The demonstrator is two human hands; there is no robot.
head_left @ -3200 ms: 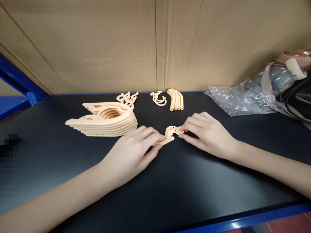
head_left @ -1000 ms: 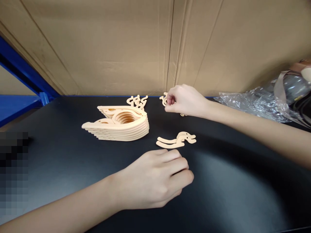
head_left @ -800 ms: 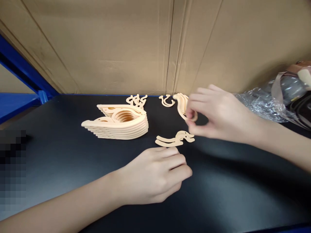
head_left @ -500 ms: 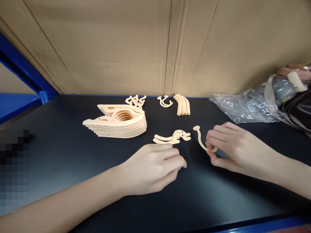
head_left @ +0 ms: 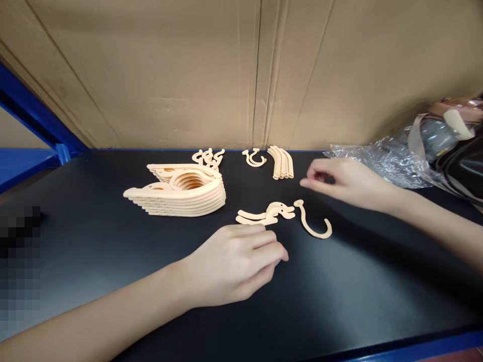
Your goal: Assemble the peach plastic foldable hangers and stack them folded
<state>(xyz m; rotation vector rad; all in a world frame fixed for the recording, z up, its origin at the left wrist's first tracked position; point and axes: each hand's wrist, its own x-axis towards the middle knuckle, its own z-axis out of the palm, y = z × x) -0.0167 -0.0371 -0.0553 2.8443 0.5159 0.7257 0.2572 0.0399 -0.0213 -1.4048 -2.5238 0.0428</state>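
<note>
My left hand (head_left: 237, 264) rests on the black table (head_left: 113, 261) with its fingers curled, just in front of a small pair of peach plastic hanger pieces (head_left: 266, 214). A peach hook (head_left: 313, 224) lies loose to the right of those pieces. My right hand (head_left: 345, 182) hovers above and behind the hook, fingers loosely pinched, with nothing visible in them. A stack of peach hangers (head_left: 177, 196) sits to the left.
Along the back edge lie a cluster of small hooks (head_left: 208, 157), two curved hooks (head_left: 253, 158) and a row of curved bars (head_left: 281, 162). Crumpled clear plastic (head_left: 381, 161) and a dark bag (head_left: 458, 151) fill the right side. A cardboard wall (head_left: 241, 70) stands behind.
My right hand fetched a hook from the back row, brought it beside the hanger pieces, let it go and has lifted away toward the back. My left hand stayed put.
</note>
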